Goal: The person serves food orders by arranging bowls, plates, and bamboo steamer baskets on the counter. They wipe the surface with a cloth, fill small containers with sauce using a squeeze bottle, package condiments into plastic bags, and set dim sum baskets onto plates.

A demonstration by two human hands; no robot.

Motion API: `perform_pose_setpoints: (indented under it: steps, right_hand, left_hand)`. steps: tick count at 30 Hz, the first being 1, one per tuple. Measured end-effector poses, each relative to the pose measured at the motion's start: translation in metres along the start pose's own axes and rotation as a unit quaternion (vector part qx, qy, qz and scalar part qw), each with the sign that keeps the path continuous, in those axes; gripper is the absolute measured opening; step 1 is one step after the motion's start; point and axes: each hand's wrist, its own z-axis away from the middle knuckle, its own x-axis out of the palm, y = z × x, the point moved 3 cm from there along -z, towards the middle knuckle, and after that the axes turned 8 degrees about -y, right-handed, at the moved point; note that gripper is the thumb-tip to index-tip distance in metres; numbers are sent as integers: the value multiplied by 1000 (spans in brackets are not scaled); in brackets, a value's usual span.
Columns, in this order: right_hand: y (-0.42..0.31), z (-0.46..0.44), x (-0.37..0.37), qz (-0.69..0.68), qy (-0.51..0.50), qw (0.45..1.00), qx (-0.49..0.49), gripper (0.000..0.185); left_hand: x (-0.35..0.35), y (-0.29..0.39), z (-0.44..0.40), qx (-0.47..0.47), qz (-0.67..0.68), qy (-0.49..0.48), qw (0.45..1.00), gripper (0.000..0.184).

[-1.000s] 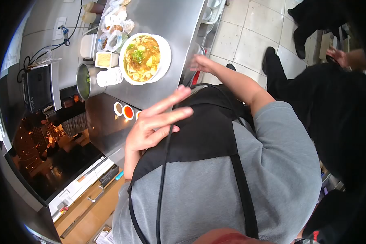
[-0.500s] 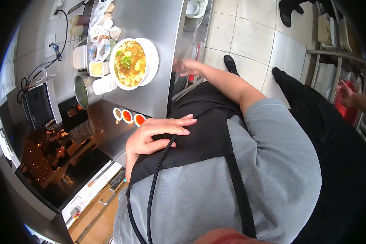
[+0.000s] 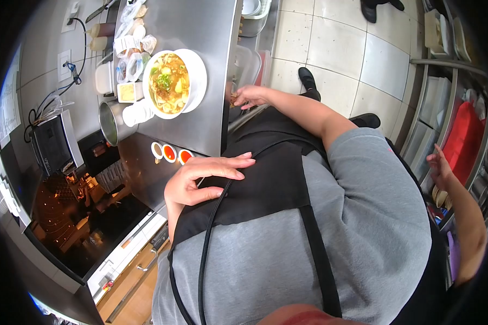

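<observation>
My left hand [image 3: 206, 179] lies flat on the front of my black apron [image 3: 271, 179], fingers stretched out, a black apron cord passing by its fingertips. My right hand [image 3: 252, 96] reaches down beside the steel counter's edge, fingers apart and slightly curled, close to a clear plastic container [image 3: 248, 67] below the counter. Its fingertips are partly shaded, and I make out nothing held. On the counter [image 3: 200, 127] a white bowl of soup [image 3: 169, 84] with chopped greens stands on a white plate [image 3: 199, 81]. Small cups of red sauce [image 3: 169, 153] sit nearer my left hand.
Bagged ingredients [image 3: 130, 51], a tub of yellow shreds [image 3: 127, 92], stacked white lids or cups [image 3: 137, 114] and a steel pot [image 3: 109, 123] line the counter's back. A co-worker's arm [image 3: 466, 216] extends at right near shelves with a red item [image 3: 463, 138]. Another person's shoe [image 3: 369, 12] shows at top.
My right hand has settled lower beside the counter and is less blurred. My left hand stays on the apron. The co-worker's arm at right has come further into view, and the dark legs there have shifted.
</observation>
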Motion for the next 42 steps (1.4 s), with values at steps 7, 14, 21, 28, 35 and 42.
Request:
perform_pose_setpoints:
  steps: [7, 14, 21, 28, 35, 42]
  right_hand:
    - [4, 5, 2, 17, -8, 1000, -19, 32]
    - [7, -4, 1, -4, 23, 1000, 0, 33]
    - [16, -10, -5, -54, 68, 996, -29, 22]
    - [29, -30, 24, -32, 16, 999, -31, 40]
    - [17, -1, 14, -48, 13, 999, -7, 17]
    - [12, -8, -3, 89, 61, 994, -33, 15]
  left_hand:
    - [3, 1, -3, 7, -1, -1, 1000, 35]
    - [3, 0, -3, 10, -1, -1, 1000, 35]
    - [2, -2, 0, 15, -3, 6, 1000, 36]
    - [1, 1, 3, 10, -6, 19, 1000, 38]
    - [3, -2, 9, 34, 6, 32, 999, 39]
    - [2, -1, 13, 31, 5, 26, 999, 37]
